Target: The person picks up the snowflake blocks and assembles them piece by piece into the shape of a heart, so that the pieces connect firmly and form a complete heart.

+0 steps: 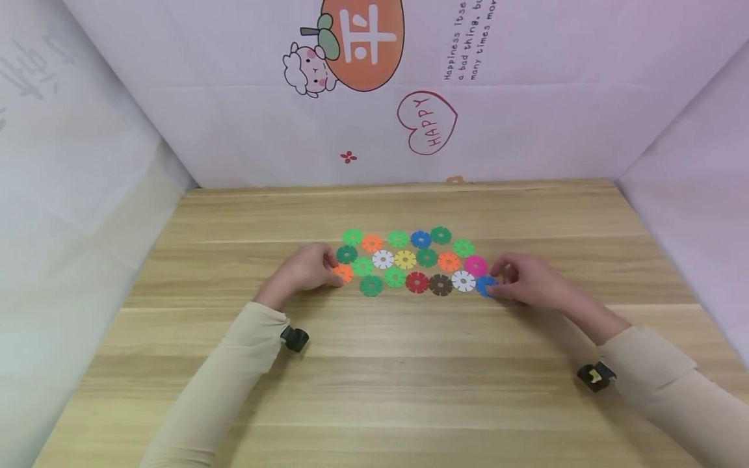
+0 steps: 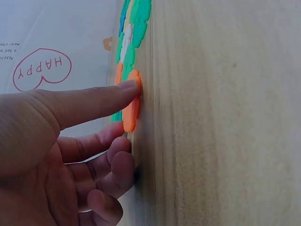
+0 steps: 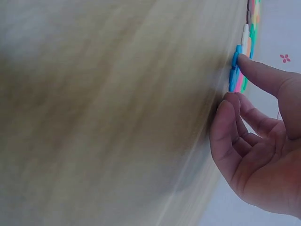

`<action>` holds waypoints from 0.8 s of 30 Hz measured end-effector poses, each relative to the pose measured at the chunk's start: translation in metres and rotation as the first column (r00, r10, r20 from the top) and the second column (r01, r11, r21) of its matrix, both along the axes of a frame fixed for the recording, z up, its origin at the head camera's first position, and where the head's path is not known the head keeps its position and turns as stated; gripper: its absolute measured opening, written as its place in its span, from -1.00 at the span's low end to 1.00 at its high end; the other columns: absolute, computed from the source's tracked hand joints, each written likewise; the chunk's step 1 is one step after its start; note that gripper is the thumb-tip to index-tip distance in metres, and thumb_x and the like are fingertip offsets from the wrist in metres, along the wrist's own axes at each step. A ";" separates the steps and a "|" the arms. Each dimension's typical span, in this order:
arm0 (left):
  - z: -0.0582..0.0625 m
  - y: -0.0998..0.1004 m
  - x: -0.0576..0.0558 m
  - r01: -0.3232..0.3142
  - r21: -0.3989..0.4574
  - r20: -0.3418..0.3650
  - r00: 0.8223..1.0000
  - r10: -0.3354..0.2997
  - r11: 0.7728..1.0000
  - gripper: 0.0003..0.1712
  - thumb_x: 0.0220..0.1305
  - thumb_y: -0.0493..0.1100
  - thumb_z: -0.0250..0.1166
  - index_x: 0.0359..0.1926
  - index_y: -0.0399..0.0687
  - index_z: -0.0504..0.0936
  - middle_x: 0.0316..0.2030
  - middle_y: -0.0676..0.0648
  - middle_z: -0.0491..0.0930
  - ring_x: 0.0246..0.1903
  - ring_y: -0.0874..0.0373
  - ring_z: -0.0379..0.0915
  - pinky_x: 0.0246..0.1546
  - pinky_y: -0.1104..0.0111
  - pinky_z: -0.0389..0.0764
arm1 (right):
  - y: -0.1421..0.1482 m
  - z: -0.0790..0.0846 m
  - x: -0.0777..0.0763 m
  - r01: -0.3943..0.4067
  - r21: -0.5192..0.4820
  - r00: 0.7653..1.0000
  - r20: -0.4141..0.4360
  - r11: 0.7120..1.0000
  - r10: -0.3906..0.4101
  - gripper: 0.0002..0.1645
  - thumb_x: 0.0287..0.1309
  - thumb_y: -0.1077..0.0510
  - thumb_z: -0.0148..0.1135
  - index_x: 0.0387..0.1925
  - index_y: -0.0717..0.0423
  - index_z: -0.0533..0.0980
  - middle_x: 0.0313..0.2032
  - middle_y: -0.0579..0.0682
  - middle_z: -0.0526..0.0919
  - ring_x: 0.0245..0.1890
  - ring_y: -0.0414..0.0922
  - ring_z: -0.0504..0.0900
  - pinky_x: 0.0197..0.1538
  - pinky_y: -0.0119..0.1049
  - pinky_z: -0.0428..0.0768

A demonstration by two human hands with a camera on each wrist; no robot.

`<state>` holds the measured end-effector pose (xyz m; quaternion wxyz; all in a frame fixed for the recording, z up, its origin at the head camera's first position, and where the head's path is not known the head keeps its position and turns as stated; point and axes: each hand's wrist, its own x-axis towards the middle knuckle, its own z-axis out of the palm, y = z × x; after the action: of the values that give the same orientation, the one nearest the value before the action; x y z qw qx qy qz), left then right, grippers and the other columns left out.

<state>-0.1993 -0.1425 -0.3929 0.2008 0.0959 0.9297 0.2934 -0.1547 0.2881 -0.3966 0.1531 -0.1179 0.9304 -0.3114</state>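
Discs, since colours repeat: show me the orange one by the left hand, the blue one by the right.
Orange disc (image 2: 131, 111), left wrist view, lower half.
Blue disc (image 3: 233, 78), right wrist view, lower half.

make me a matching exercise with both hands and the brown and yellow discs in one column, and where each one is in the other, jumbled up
Column one
1. left hand
2. right hand
3. brown disc
4. yellow disc

Column two
A. between the red disc and the nearer white disc
B. touching the blue disc at one end
C. between the farther white disc and a dark green disc
D. touching the orange disc at one end

Right pairs: 1-D, 2-B, 3-A, 4-C
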 end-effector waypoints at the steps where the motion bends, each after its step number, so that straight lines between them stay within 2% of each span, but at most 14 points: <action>1: 0.001 0.000 0.000 0.003 -0.012 -0.004 1.000 -0.003 1.000 -0.61 0.20 -0.10 0.58 -0.10 -0.19 0.62 -0.20 -0.10 0.62 -0.21 0.03 0.49 -0.10 0.21 0.54 | -0.001 0.000 0.000 -0.006 0.001 1.000 -0.004 1.000 0.006 -0.63 0.23 0.10 0.51 -0.08 0.24 0.58 -0.50 -0.03 0.53 -0.58 -0.14 0.49 -0.51 -0.31 0.49; 6: 0.004 0.001 0.003 0.002 -0.033 -0.024 1.000 -0.003 0.999 -0.59 0.20 -0.07 0.59 -0.12 -0.18 0.60 -0.22 -0.11 0.59 -0.23 0.03 0.46 -0.14 0.23 0.50 | -0.006 0.003 0.001 -0.031 0.015 1.000 -0.007 0.999 0.031 -0.66 0.22 0.11 0.52 -0.14 0.26 0.59 -0.47 -0.04 0.52 -0.48 -0.13 0.46 -0.43 -0.33 0.45; 12: 0.002 0.000 0.009 -0.013 0.015 -0.069 0.998 0.014 1.000 -0.67 0.21 -0.16 0.58 -0.19 -0.14 0.57 -0.26 -0.09 0.57 -0.26 0.03 0.46 -0.17 0.24 0.50 | -0.006 0.004 0.000 -0.026 0.010 0.999 0.045 1.000 0.026 -0.65 0.23 0.09 0.51 -0.19 0.23 0.54 -0.44 -0.04 0.51 -0.43 -0.13 0.45 -0.42 -0.33 0.44; 16: 0.001 -0.002 0.009 -0.021 0.103 -0.050 0.998 0.027 0.994 -0.73 0.23 -0.26 0.54 -0.20 -0.17 0.58 -0.27 -0.10 0.59 -0.31 0.05 0.53 -0.24 0.27 0.58 | -0.004 0.004 0.001 -0.027 -0.018 0.996 0.087 0.999 0.028 -0.68 0.25 0.09 0.49 -0.29 0.19 0.51 -0.50 -0.06 0.53 -0.49 -0.15 0.49 -0.46 -0.35 0.46; 20: 0.001 -0.003 0.007 -0.054 0.219 -0.006 0.998 0.057 0.974 -0.75 0.26 -0.34 0.48 -0.08 -0.25 0.62 -0.30 -0.13 0.61 -0.43 0.08 0.58 -0.36 0.32 0.65 | -0.005 0.004 0.002 -0.030 -0.061 0.989 0.141 0.998 0.038 -0.74 0.31 0.11 0.43 -0.33 0.19 0.55 -0.52 -0.06 0.59 -0.51 -0.16 0.54 -0.47 -0.36 0.51; 24: 0.002 -0.002 0.008 -0.074 0.284 -0.016 0.996 0.082 0.956 -0.73 0.33 -0.30 0.45 0.02 -0.26 0.70 -0.27 -0.13 0.65 -0.45 0.07 0.59 -0.39 0.36 0.61 | -0.008 0.008 0.003 -0.022 -0.122 0.984 0.173 0.992 0.043 -0.76 0.40 0.11 0.35 -0.32 0.22 0.58 -0.54 -0.04 0.59 -0.55 -0.19 0.50 -0.49 -0.38 0.50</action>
<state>-0.1916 -0.1447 -0.3913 0.1603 0.0908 0.8840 0.4297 -0.1518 0.2799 -0.3887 0.2320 -0.1142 0.8910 -0.3732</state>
